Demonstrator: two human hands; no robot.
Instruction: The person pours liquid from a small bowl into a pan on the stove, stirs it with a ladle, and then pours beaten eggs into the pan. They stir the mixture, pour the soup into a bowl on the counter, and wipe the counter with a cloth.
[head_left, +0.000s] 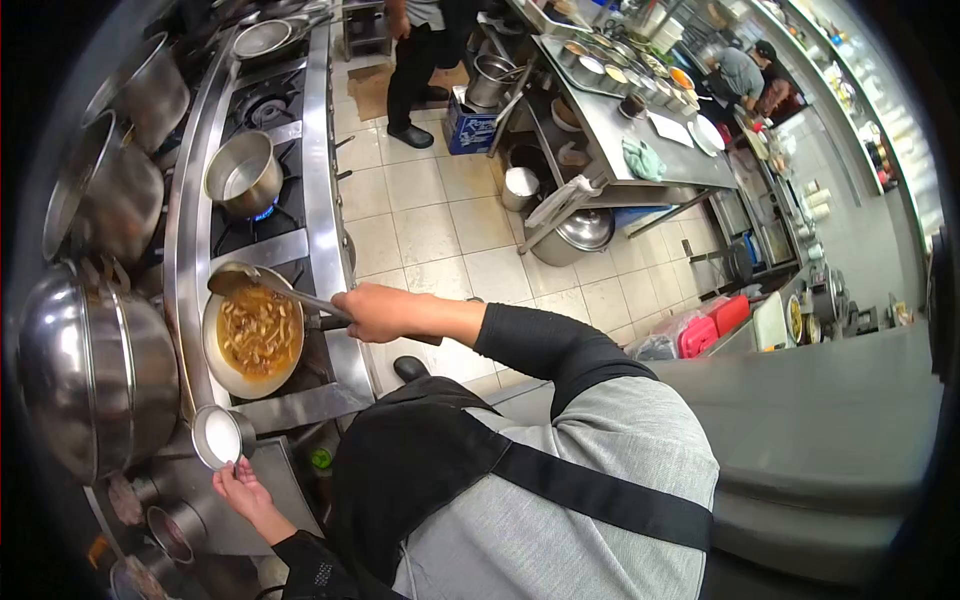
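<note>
My right hand [376, 312] is closed around the handle of a ladle [232, 280], whose bowl rests at the far rim of a pan [216, 350]. Inside the pan are sliced pieces in a brown sauce [260, 335]. Lower left, my left hand [243, 488] grips a small metal cup [207, 452] by its near side, thumb and fingers at the rim. The cup contains a white substance [222, 436] and is held close beside the pan's near edge.
A metal pot [243, 175] stands over a blue flame on the stove. Large steel pots [95, 370] line the left side. Beyond the tiled floor is a prep table [640, 150] with several containers. One person [415, 70] stands near the stove's far end, another [740, 75] works farther back.
</note>
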